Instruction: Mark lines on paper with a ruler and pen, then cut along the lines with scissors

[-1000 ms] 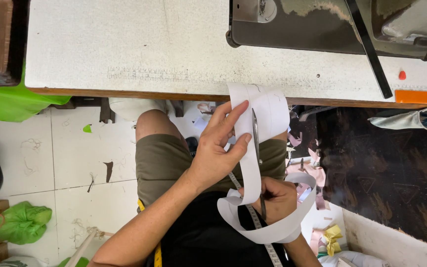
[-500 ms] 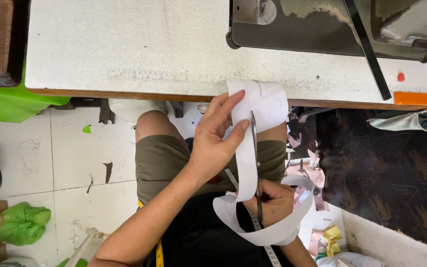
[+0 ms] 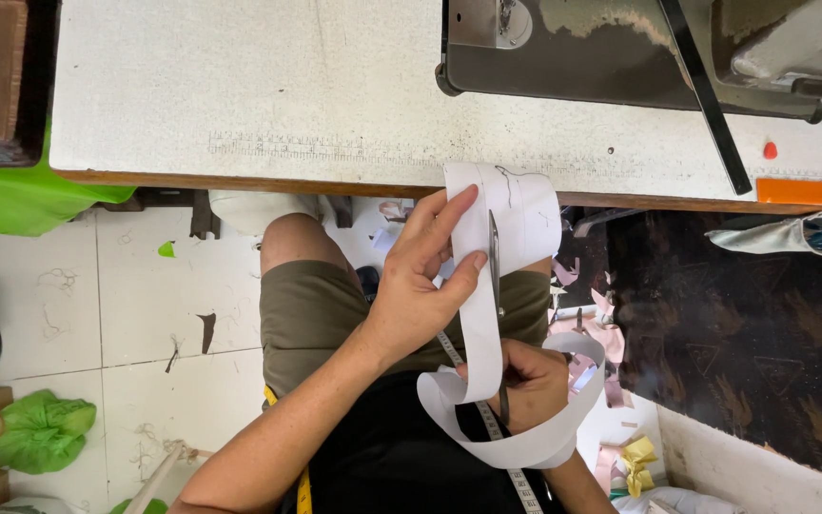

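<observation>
a: left hand [image 3: 420, 286]?
b: fingers pinched on the white paper piece [image 3: 511, 214], thumb on the near face, index stretched up along its edge. paper held over the lap, its top overlapping the table edge [image 3: 240, 179].
a: right hand [image 3: 530, 381]?
b: clenched round the scissors [image 3: 495, 286], blades pointing up along the paper, seemingly in a cut line. handles hidden in the fist.
a: the strips?
b: long white strip [image 3: 479, 333] hangs down from the piece, another strip loop [image 3: 525, 443] curls under the right hand.
a: rest?
b: yellow tape measure [image 3: 303, 485] on the torso, sewing machine [image 3: 639, 48] on the table's far right, green bag [image 3: 40, 430] on the floor at left, scraps by the right knee.
</observation>
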